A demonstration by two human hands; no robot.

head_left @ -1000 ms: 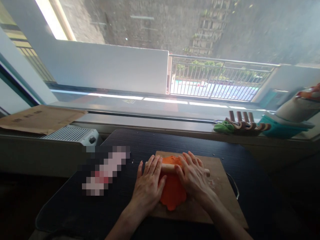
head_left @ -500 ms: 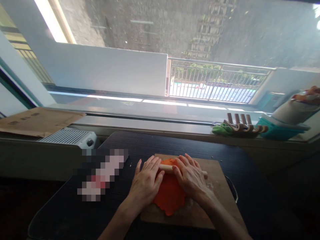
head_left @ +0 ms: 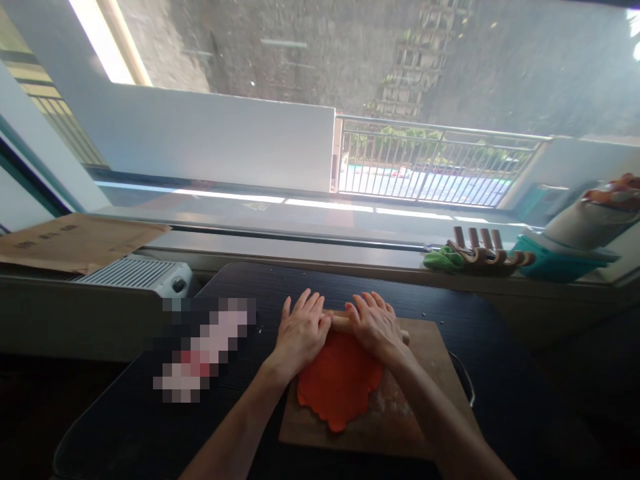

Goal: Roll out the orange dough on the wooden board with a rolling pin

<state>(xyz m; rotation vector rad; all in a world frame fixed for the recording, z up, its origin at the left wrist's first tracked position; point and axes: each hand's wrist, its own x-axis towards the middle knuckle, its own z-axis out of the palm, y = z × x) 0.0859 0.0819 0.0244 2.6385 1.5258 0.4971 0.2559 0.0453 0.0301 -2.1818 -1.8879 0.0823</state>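
Observation:
A wooden rolling pin (head_left: 342, 325) lies across the far edge of a flattened sheet of orange dough (head_left: 340, 383). The dough has an uneven rim and rests on a wooden board (head_left: 417, 400). My left hand (head_left: 304, 333) lies over the pin's left end, its fingers stretched out forward and its thumb along the pin. Over the right part sits my right hand (head_left: 375, 323), flat as well, with fingers extended past the pin; the pin's right tip sticks out beside it. Both palms hide parts of the pin.
The board lies on a dark table (head_left: 250, 413), with a metal loop handle (head_left: 465, 380) at its right. A blurred-out item (head_left: 210, 353) lies on the left. Along the window sill are a green cloth (head_left: 444, 259), wooden hooks (head_left: 480, 247) and a teal container (head_left: 560, 260).
Both hands have pushed forward with the rolling pin, away from me, to the dough's far edge. More of the orange sheet shows in front of the pin.

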